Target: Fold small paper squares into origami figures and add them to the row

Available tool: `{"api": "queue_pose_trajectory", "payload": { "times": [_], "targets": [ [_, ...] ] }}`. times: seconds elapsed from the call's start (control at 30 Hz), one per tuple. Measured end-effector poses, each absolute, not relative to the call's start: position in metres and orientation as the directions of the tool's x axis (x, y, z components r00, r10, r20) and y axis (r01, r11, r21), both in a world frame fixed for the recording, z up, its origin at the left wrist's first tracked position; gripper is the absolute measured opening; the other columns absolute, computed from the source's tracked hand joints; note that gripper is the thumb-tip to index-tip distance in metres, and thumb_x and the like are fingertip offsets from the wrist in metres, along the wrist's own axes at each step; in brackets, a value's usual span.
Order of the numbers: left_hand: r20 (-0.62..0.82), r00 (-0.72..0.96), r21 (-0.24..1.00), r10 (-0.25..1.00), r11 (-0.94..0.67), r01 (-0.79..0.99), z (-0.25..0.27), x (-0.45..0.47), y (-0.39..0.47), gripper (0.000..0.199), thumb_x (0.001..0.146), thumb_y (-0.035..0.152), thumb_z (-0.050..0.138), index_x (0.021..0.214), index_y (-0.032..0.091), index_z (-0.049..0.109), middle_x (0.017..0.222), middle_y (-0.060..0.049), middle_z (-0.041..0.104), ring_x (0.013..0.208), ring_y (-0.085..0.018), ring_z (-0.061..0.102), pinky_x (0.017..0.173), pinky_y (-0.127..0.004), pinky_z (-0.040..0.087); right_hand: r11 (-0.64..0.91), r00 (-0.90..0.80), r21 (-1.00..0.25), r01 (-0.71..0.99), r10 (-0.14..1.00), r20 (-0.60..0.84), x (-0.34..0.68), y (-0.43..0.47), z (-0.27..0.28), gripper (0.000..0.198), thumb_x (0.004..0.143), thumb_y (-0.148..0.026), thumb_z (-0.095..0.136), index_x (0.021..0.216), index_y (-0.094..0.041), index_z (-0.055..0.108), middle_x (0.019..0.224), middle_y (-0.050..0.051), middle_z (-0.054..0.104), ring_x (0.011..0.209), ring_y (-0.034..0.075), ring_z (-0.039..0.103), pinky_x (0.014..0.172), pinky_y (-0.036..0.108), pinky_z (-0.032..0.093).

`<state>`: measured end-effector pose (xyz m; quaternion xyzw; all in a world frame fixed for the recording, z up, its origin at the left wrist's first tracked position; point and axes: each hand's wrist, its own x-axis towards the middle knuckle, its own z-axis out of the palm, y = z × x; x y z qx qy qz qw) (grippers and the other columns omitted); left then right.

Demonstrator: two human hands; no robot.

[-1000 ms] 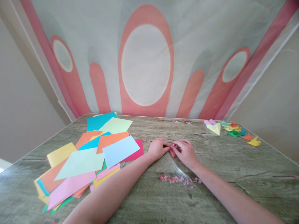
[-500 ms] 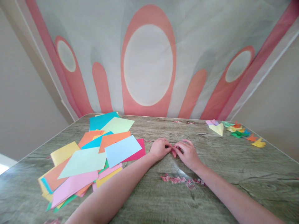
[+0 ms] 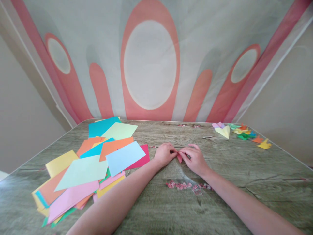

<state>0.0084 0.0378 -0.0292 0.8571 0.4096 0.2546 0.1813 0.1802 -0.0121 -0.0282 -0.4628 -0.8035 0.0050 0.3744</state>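
Both our left hand (image 3: pixel 164 154) and right hand (image 3: pixel 196 161) pinch the small pink paper (image 3: pixel 179 158), fingers (image 3: pixel 173 155) nearly together; we should press lightly, edges aligned.

The left forearm (image 3: pixel 122 199) was seen bare from the lower edge at seven o'clock up to the wrist, its outline smooth and broadest at that edge. The right forearm (image 3: pixel 244 204) was likewise shown bare, entering at four o'clock and evenly tapered. The left hand (image 3: pixel 165 155), between five and six o'clock, was seen bare and rounded at the knuckles; the right hand (image 3: pixel 196 160), between four and five, was seen bare and slender-fingered.
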Motion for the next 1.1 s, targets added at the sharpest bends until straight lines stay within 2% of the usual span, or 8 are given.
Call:
{"api": "queue_pose_trajectory", "payload": {
  "times": [0.2, 0.43, 0.7, 1.1],
  "targets": [
    [0.292, 0.541, 0.511, 0.788, -0.607, 0.608, -0.0299, 0.0083, 0.038, 0.014, 0.077, 0.027, 0.057, 0.079, 0.024, 0.071, 0.08, 0.0, 0.065, 0.082, -0.015, 0.056, 0.077, -0.023, 0.042, 0.568, -0.291, -0.373, 0.733, 0.758, 0.583, 0.1811, -0.0129, -0.0281, 0.024, 0.088, -0.024, 0.045, 0.075, -0.024, 0.065, 0.082, -0.001, 0.07, 0.076, 0.014, 0.063, 0.091, 0.037, 0.032],
    [0.275, 0.555, 0.522, 0.785, -0.607, 0.6, -0.0267, 0.0081, 0.0367, 0.013, 0.076, 0.025, 0.059, 0.079, 0.024, 0.071, 0.08, 0.0, 0.064, 0.083, -0.015, 0.056, 0.079, -0.024, 0.042, 0.568, -0.291, -0.319, 0.758, 0.733, 0.615, 0.1846, -0.0124, -0.0276, 0.017, 0.082, -0.026, 0.053, 0.095, -0.022, 0.064, 0.091, 0.004, 0.069, 0.084, 0.018, 0.062, 0.087, 0.037, 0.036],
    [0.282, 0.558, 0.52, 0.78, -0.614, 0.594, -0.0267, 0.008, 0.0369, 0.013, 0.077, 0.029, 0.059, 0.081, 0.025, 0.071, 0.079, 0.001, 0.063, 0.082, -0.015, 0.056, 0.078, -0.023, 0.042, 0.586, -0.296, -0.319, 0.745, 0.719, 0.629, 0.1851, -0.0076, -0.0315, 0.01, 0.082, -0.021, 0.053, 0.079, -0.021, 0.063, 0.082, 0.0, 0.068, 0.076, 0.015, 0.061, 0.087, 0.036, 0.034],
    [0.307, 0.567, 0.498, 0.764, -0.637, 0.589, -0.0298, 0.0081, 0.0387, 0.014, 0.079, 0.03, 0.058, 0.08, 0.023, 0.07, 0.078, 0.001, 0.063, 0.08, -0.014, 0.055, 0.076, -0.023, 0.042, 0.586, -0.31, -0.377, 0.717, 0.753, 0.58, 0.1845, -0.0114, -0.0234, 0.018, 0.087, -0.022, 0.048, 0.076, -0.021, 0.063, 0.082, 0.001, 0.068, 0.077, 0.014, 0.059, 0.085, 0.034, 0.032]
  ]
}}
